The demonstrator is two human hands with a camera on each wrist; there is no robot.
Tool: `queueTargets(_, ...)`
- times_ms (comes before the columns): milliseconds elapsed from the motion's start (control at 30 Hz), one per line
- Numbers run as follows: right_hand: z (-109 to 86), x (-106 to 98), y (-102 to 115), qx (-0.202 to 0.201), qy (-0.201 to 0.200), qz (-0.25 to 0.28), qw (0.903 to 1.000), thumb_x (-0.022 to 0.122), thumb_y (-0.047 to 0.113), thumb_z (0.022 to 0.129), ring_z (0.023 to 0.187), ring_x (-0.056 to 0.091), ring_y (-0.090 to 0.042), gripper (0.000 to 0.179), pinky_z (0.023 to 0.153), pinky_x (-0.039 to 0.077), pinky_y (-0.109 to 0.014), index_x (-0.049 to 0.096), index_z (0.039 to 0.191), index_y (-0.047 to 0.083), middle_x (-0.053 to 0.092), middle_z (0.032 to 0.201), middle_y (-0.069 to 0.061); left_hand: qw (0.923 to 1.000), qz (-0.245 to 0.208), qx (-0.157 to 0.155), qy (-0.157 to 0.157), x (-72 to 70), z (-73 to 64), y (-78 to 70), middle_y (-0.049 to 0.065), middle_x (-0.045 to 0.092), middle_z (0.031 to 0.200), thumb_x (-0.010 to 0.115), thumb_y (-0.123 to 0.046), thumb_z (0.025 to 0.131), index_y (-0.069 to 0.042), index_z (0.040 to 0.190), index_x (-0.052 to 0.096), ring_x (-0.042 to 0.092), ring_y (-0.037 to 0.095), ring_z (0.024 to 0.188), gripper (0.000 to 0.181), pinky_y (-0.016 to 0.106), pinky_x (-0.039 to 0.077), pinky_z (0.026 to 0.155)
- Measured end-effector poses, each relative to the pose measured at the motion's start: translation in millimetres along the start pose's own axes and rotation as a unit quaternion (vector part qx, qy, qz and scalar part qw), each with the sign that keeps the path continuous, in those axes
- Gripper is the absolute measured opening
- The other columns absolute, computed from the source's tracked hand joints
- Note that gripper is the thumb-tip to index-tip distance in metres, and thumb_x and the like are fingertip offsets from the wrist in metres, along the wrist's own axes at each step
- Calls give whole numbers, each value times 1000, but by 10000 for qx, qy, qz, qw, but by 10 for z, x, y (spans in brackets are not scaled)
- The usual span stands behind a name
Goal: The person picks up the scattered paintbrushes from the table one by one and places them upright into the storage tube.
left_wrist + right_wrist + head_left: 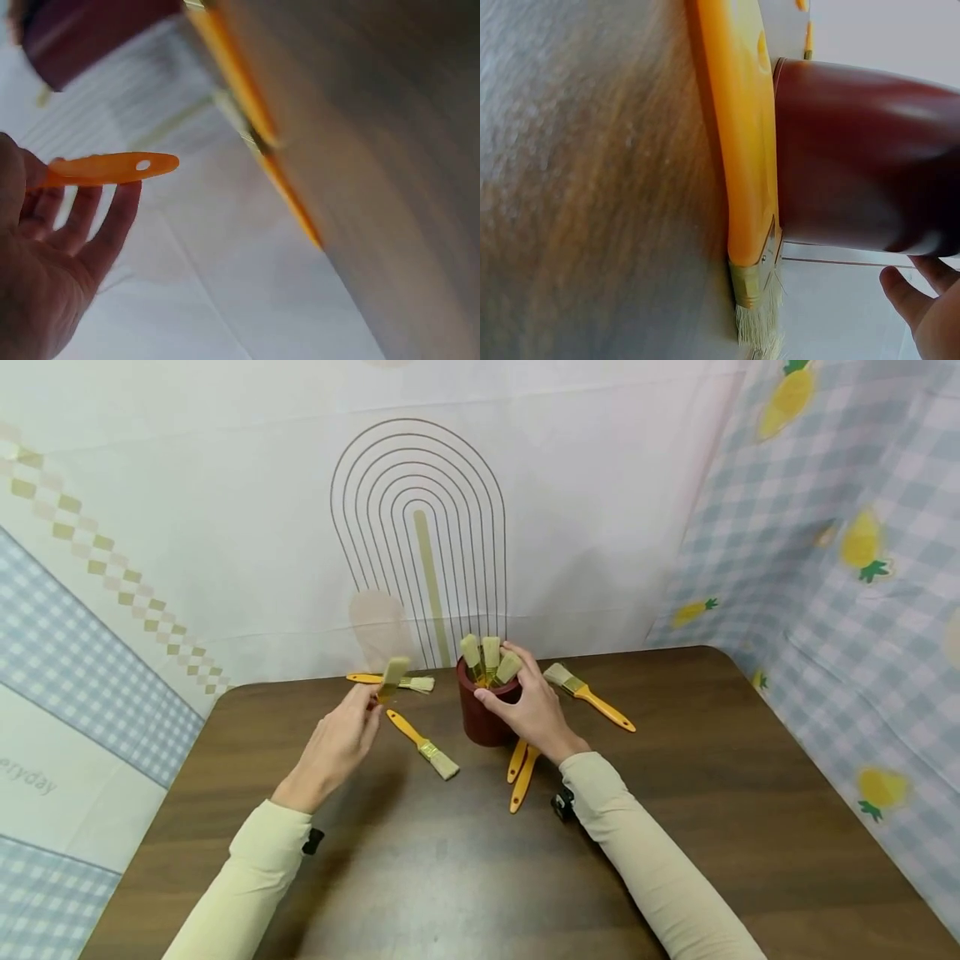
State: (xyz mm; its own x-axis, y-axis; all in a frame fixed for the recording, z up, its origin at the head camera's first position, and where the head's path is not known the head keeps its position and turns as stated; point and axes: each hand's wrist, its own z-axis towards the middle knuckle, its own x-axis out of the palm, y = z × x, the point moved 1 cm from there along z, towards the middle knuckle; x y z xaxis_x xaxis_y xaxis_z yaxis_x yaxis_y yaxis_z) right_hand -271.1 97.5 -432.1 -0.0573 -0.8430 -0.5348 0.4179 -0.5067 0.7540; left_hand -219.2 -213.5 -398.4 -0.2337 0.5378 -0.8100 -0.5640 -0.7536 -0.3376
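Observation:
My left hand [341, 739] pinches a paintbrush [394, 672], bristles up, above the table left of the cup. In the left wrist view its orange handle [112, 169] lies between the thumb and fingers. A dark red cup [480, 722] stands upright at the back middle, with three paintbrushes [491, 652] in it, bristles upward. My right hand [536, 710] grips the cup at its rim, thumb in front and fingers on the far side. Beneath that hand lie two orange brush handles [523, 777], their other ends hidden in the head view.
Left of the cup, one paintbrush [423, 743] lies on the brown table [435, 877], and another brush [417, 684] lies near the back edge. A further paintbrush [588, 696] lies right of the cup. Patterned cloth [585, 510] hangs behind the table.

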Motion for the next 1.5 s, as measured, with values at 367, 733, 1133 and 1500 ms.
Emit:
queueTargets(367, 0, 8, 16, -52, -101, 34, 9999, 75, 56, 94, 142, 50, -28, 81, 107, 49, -60, 45, 160, 18, 31, 169, 11, 9451, -2751, -1567, -812, -24, 343, -485, 23, 73, 115, 58, -13, 110, 5, 113, 63, 75, 35, 99, 19, 37, 64, 76)
queueTargets(733, -5, 2, 12, -31, -50, 23, 10000, 75, 55, 95, 142, 51, -31, 82, 105, 50, -60, 45, 160, 16, 30, 170, 4, 8900, -3929, -1555, -1716, 118, 702, -738, 17, 66, 110, 64, -18, 107, 6, 123, 60, 74, 12, 83, 29, 38, 64, 65)
queueTargets(1133, -1, 1, 7, -92, -98, 23, 9999, 75, 54, 95, 148, 45, -29, 81, 111, 45, -59, 46, 160, 15, 32, 169, 5, 8571, -4470, -1810, -1808, 155, 1030, -817, 14, 63, 113, 63, -11, 107, 3, 125, 59, 75, 23, 90, 23, 43, 65, 72)
queueTargets(1500, 4, -2, -7, -85, -67, 43, 9999, 74, 56, 95, 146, 46, -27, 83, 112, 46, -57, 45, 160, 15, 31, 169, 8, 8620, -4296, -1957, -1846, 228, 1177, -830, 18, 66, 108, 60, -24, 109, 8, 112, 66, 75, 31, 90, 33, 35, 64, 72)
